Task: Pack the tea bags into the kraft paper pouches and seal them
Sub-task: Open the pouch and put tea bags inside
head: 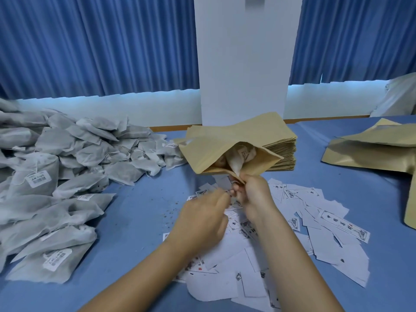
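Observation:
My right hand (252, 192) pinches the lower lip of an open kraft paper pouch (216, 152), held up with its mouth facing me. White tea bags (236, 161) show inside the mouth. My left hand (202, 219) hovers just left of the right hand with curled fingers; whether it holds anything is unclear. A big heap of grey-white tea bags (56, 176) with barcode tags covers the left of the blue table. A stack of flat, empty kraft pouches (283, 152) lies behind the held pouch.
Several white printed paper labels (315, 221) are scattered on the blue table (139, 221) under and right of my hands. More kraft pouches (373, 149) lie at the right edge. A white pillar (243, 64) and blue curtains stand behind the table.

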Tool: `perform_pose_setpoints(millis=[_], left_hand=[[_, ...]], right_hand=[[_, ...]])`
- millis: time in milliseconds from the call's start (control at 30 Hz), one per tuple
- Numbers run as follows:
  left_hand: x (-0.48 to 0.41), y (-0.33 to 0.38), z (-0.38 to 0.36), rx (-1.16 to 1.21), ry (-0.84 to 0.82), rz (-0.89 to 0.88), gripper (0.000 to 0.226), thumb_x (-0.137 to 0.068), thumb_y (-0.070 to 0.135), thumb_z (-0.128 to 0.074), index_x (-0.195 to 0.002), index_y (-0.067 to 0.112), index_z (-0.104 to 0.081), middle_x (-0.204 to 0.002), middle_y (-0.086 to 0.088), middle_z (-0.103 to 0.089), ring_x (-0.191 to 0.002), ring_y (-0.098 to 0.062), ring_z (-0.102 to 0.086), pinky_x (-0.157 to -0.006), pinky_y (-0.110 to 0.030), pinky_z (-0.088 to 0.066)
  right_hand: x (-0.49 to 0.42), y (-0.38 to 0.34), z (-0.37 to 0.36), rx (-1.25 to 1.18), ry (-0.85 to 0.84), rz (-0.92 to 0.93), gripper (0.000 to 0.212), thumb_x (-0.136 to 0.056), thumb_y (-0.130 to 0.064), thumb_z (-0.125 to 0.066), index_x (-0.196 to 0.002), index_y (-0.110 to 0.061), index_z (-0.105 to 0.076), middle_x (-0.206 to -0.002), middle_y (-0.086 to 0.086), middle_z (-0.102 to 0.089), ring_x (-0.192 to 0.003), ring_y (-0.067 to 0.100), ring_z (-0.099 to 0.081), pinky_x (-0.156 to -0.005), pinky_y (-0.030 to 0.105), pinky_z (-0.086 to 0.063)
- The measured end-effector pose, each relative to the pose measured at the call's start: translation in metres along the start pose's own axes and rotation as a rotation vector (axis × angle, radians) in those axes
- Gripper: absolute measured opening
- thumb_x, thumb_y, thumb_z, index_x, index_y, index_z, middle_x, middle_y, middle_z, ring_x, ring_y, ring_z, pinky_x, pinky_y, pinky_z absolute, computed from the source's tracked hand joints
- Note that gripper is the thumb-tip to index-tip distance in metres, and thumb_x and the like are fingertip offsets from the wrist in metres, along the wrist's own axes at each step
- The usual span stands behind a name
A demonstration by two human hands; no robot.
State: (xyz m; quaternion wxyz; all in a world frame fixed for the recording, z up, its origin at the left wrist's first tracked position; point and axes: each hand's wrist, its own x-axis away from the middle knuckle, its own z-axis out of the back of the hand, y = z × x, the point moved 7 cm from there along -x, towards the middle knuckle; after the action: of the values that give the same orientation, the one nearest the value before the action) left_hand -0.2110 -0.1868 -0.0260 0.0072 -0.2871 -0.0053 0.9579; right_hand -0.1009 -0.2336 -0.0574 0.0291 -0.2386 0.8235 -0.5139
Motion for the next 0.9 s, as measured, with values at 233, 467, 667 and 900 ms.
perform_pose_setpoints(millis=[233, 467, 667, 900], left_hand=[[0.006, -0.049, -0.069, 0.322, -0.343, 0.364, 0.04, -0.086, 0.038, -0.068, -0.116, 0.012, -0.065, -0.115, 0.001, -0.056, -0.1, -0.014, -0.052, -0.088, -0.028, -0.045], [0.008, -0.053, -0.064, 0.291, -0.321, 0.367, 0.011, -0.087, 0.028, -0.067, -0.095, 0.02, -0.067, -0.102, -0.004, -0.06, -0.092, -0.019, -0.056, -0.078, -0.021, -0.042], [0.011, -0.055, -0.063, 0.139, -0.315, 0.317, 0.033, -0.084, 0.042, -0.067, -0.077, 0.012, -0.057, -0.093, -0.007, -0.057, -0.079, -0.018, -0.051, -0.066, -0.029, -0.042], [0.007, -0.049, -0.066, -0.073, -0.389, 0.218, 0.025, -0.096, 0.014, -0.045, -0.107, 0.01, -0.067, -0.11, -0.006, -0.057, -0.099, -0.02, -0.055, -0.072, -0.027, -0.045]], right_hand=[[-0.003, 0.0, 0.001, 0.008, 0.027, 0.08, 0.025, -0.1, 0.0, -0.033, -0.081, -0.005, -0.049, -0.07, 0.008, -0.049, -0.047, 0.012, -0.034, -0.05, 0.025, -0.037], [-0.003, 0.004, 0.004, -0.015, 0.052, 0.059, 0.025, -0.099, 0.0, -0.033, -0.082, -0.006, -0.05, -0.072, 0.009, -0.051, -0.048, 0.012, -0.035, -0.051, 0.025, -0.038], [-0.004, 0.008, 0.004, 0.011, 0.068, 0.062, 0.025, -0.099, 0.0, -0.034, -0.08, -0.006, -0.05, -0.068, 0.009, -0.051, -0.048, 0.012, -0.037, -0.05, 0.026, -0.039], [-0.002, 0.007, 0.003, -0.01, 0.071, 0.074, 0.026, -0.099, 0.001, -0.033, -0.079, -0.006, -0.049, -0.068, 0.008, -0.054, -0.049, 0.013, -0.036, -0.05, 0.025, -0.038]])
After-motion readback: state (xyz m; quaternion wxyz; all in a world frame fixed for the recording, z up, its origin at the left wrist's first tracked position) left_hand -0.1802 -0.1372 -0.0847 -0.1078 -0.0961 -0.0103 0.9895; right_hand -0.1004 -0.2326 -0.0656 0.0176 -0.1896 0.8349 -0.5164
